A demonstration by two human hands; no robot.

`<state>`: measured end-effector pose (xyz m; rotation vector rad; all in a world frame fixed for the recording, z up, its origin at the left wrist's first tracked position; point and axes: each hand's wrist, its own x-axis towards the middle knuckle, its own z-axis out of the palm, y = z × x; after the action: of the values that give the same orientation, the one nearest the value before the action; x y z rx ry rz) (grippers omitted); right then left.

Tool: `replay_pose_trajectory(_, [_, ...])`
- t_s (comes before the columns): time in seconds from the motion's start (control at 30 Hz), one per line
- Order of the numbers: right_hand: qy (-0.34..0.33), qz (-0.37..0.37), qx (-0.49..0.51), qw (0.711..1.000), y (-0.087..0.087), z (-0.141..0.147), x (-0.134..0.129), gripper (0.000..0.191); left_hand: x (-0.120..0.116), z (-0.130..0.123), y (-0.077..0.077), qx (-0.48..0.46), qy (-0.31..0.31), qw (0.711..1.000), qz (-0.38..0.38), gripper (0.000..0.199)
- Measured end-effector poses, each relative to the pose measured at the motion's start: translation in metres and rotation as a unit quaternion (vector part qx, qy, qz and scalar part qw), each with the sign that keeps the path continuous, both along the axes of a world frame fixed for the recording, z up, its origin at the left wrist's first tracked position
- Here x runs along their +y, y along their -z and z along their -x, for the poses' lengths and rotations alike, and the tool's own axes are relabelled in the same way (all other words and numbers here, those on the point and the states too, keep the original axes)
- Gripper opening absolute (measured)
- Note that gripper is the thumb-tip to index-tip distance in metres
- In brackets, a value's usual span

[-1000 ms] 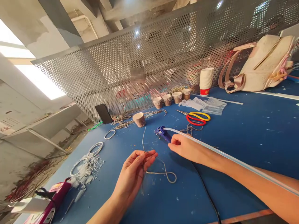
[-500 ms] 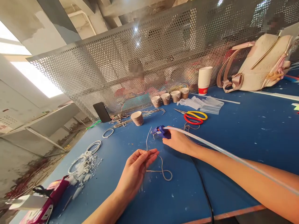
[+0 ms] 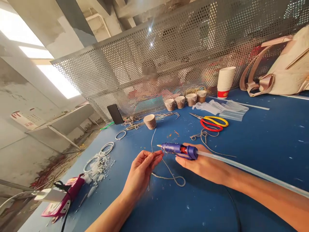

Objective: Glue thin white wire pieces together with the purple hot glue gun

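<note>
My left hand (image 3: 145, 167) pinches a thin grey cord (image 3: 152, 141) between thumb and fingers. One end of it stands up above the fingertips, and a loop lies on the table to the right. My right hand (image 3: 201, 166) grips a blue hot glue gun (image 3: 177, 149), with a long clear glue stick (image 3: 243, 167) running out of its back. The gun's nozzle points left, close to the upright cord end; whether it touches cannot be made out. Beyond both hands stands a single cord-wrapped cup (image 3: 150, 121).
Red and yellow scissors (image 3: 213, 123) lie right of centre near loose cord (image 3: 204, 137). Wrapped cups (image 3: 180, 102), stacked paper cups (image 3: 226, 82) and clear glue sticks (image 3: 233, 110) line the back. White rings (image 3: 107, 148), plastic scraps (image 3: 100, 167) and a pink power strip (image 3: 65, 196) sit left.
The glue gun in my right hand has turned sideways and come nearer the left hand, its nozzle now beside the cord. My left hand keeps its pinch. The view has shifted slightly.
</note>
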<state>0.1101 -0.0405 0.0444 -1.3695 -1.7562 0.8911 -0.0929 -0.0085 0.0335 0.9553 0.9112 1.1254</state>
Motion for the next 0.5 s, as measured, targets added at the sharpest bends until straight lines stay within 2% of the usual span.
replay_pose_trajectory(0.2, [-0.008, -0.004, 0.001, 1.0, -0.0047, 0.0086, -0.0123, 0.024, 0.0014, 0.0002, 0.0046, 0.0, -0.002, 1.0, -0.014, 0.018])
replay_pose_trajectory(0.5, [-0.006, -0.011, -0.023, 1.0, -0.0027, 0.0096, -0.0104, 0.028, -0.0019, -0.0011, 0.0022, -0.002, 0.002, 1.0, -0.021, 0.018])
